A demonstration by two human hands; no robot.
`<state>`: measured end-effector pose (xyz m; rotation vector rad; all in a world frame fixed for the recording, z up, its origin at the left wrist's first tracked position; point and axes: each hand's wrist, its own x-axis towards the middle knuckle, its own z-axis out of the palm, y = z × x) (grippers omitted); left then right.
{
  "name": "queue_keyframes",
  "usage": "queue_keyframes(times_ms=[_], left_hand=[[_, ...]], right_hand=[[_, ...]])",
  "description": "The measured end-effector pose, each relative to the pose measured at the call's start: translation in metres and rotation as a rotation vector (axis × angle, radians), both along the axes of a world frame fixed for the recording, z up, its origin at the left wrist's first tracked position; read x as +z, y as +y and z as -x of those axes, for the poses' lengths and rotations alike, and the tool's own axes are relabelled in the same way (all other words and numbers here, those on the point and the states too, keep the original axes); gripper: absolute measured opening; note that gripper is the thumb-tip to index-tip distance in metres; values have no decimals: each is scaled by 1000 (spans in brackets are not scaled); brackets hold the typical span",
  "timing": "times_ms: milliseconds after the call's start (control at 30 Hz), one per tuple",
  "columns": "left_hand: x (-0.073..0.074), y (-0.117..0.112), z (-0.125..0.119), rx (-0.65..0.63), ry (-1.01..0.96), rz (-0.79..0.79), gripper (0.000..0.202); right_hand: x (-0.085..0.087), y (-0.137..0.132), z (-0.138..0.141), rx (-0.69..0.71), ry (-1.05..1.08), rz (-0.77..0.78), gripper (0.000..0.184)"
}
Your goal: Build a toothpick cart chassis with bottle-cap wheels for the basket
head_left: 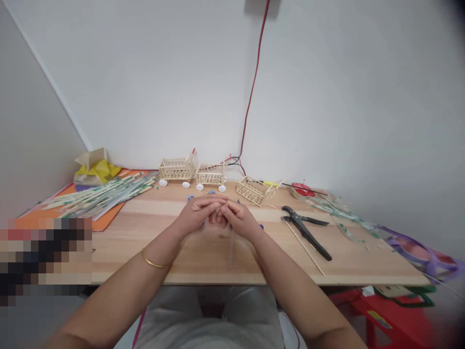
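My left hand (199, 212) and my right hand (238, 216) meet above the middle of the table, fingertips pinched together. What they hold between the fingers is hidden or too small to name. A thin, pale translucent strip (230, 252) shows below my right hand; whether it is held or lies on the wood cannot be told. Small blue pieces (261, 227) peek out around the hands. Just behind stand two little carts of thin wooden sticks (177, 169) with white wheels. A third stick frame (252, 190), with no wheels visible, rests tilted to their right.
Black-handled pliers (307, 235) and a thin wooden stick (305, 249) lie right of my hands. Wrapped sticks (105, 196) cover an orange sheet at left, near a yellow packet (98, 170). At right are a red round container (303, 190), torn wrappers (337, 213) and purple ribbon (417, 249).
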<state>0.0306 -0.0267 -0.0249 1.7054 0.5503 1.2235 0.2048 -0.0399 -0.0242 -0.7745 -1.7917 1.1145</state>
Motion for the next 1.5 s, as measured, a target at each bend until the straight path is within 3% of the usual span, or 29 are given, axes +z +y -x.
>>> queue_keyframes(times_ms=[133,233,433,600,800,1033,1233,1400,1500], left_hand=[[-4,-1,-4,182,220,-469,28],[-3,-6,-7,225,290,-612,28],[2,-12,-8,241,241,-551,22],[2,-12,-9,195,245,-466,26],[4,-15,-12,264,273,-478,24],[1,-17,-14,337,289,-580,36],[1,-18,-16,375,284,-619,24],[-1,-16,-12,366,292,-612,46],[-2,-16,-13,429,315,-664,50]], right_hand=[[-1,2,-2,-61,58,105,36],[-5,5,-6,-58,53,164,36],[-10,7,-8,-12,94,219,45],[-15,8,-6,-15,73,165,61],[-15,6,1,-62,46,158,68],[-12,5,9,-43,172,380,74],[-12,10,9,148,352,554,78],[-7,12,4,132,405,610,84],[-5,12,3,138,430,648,85]])
